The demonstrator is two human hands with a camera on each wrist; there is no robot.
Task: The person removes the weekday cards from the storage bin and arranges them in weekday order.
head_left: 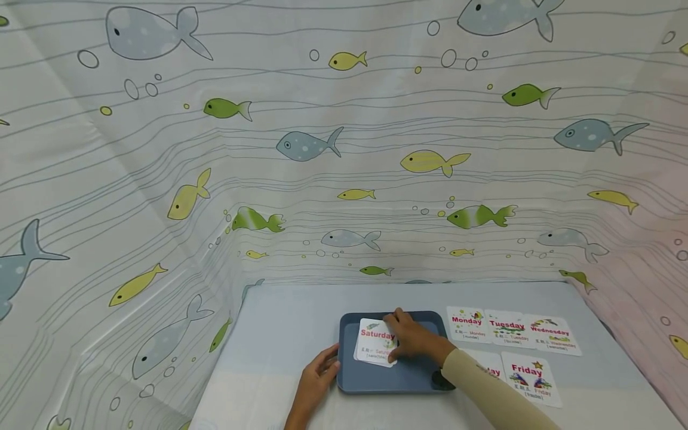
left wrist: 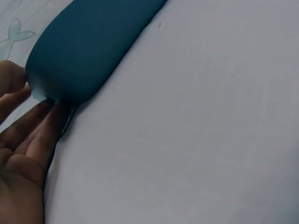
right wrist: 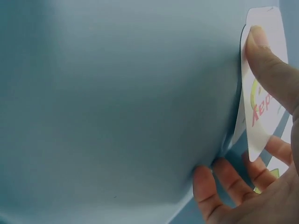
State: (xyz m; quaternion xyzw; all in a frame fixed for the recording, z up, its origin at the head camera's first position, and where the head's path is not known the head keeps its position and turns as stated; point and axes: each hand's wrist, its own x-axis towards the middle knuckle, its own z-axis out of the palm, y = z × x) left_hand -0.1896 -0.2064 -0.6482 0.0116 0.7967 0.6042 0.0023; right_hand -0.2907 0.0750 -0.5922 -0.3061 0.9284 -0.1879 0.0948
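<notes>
A blue tray [head_left: 395, 382] lies on the table, with a white card printed "Saturday" [head_left: 376, 343] at its left side. Another card's edge shows beneath it. My right hand [head_left: 416, 340] reaches over the tray and grips the Saturday card, thumb near its lower right corner and fingers at the upper edge. The right wrist view shows the thumb [right wrist: 266, 65] flat on the card's printed face. At the tray's left rim, my left hand [head_left: 317, 379] holds the edge; its fingers [left wrist: 44, 135] meet the tray's rounded corner in the left wrist view.
Right of the tray, Monday [head_left: 466, 334], Tuesday [head_left: 507, 338] and Wednesday [head_left: 553, 342] cards form a row. Below are a Friday card [head_left: 529, 388] and another partly hidden by my right sleeve [head_left: 484, 388]. A fish-patterned sheet [head_left: 344, 173] hangs behind and around the white table [head_left: 252, 358].
</notes>
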